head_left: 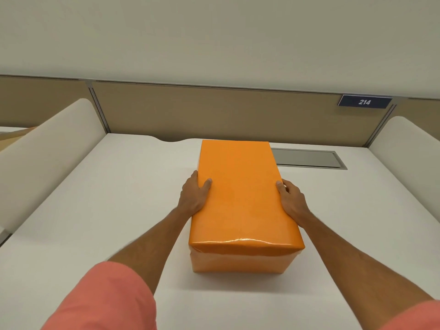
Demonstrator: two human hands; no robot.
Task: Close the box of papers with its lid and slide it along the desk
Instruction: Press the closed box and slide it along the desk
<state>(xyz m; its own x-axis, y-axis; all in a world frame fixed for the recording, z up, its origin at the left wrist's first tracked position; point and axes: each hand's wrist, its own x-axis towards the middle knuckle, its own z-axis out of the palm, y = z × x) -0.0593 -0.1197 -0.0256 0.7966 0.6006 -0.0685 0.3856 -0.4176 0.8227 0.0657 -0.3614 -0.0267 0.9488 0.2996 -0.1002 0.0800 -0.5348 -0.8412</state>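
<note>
An orange box (240, 196) stands in the middle of the white desk (114, 206), its long side running away from me. The orange lid (238, 245) sits on top and covers the box, so no papers show. My left hand (194, 195) presses against the lid's left edge, thumb on top. My right hand (291, 198) holds the right edge the same way. Both forearms reach in from salmon sleeves at the bottom.
A grey metal cable hatch (312, 158) is set into the desk just right of the box's far end. A tan partition (214, 110) closes the back, with a blue "214" sign (364, 101). White curved dividers (47, 148) stand at the left and at the right.
</note>
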